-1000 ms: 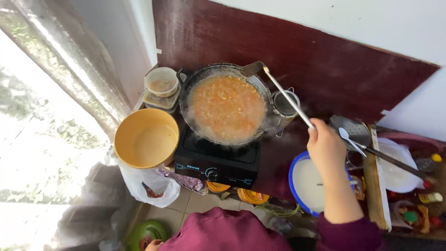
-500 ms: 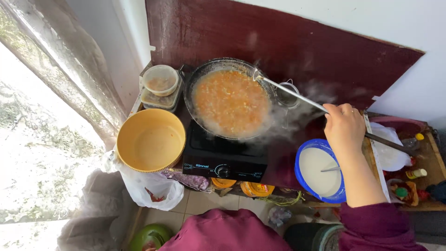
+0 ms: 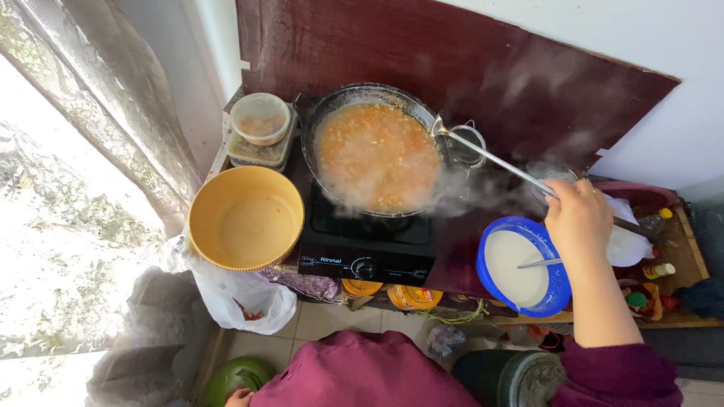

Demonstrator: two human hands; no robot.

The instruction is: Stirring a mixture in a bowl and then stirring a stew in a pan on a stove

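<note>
Right hand (image 3: 579,220): fingers wrapped round long metal ladle (image 3: 483,157); bowl at right rim of steaming black wok of orange stew (image 3: 375,154). Blue bowl of white liquid (image 3: 520,267) near. Left hand (image 3: 238,397): barely visible, grip unclear.

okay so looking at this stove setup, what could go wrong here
Steam is rising off the wok toward the right hand on the ladle, so a scald seems possible. The ladle's handle passes over the blue bowl of white liquid, so drips from the orange stew could fall in. The yellow bowl appears to overhang the counter edge beside the burner and could be knocked off.
</note>
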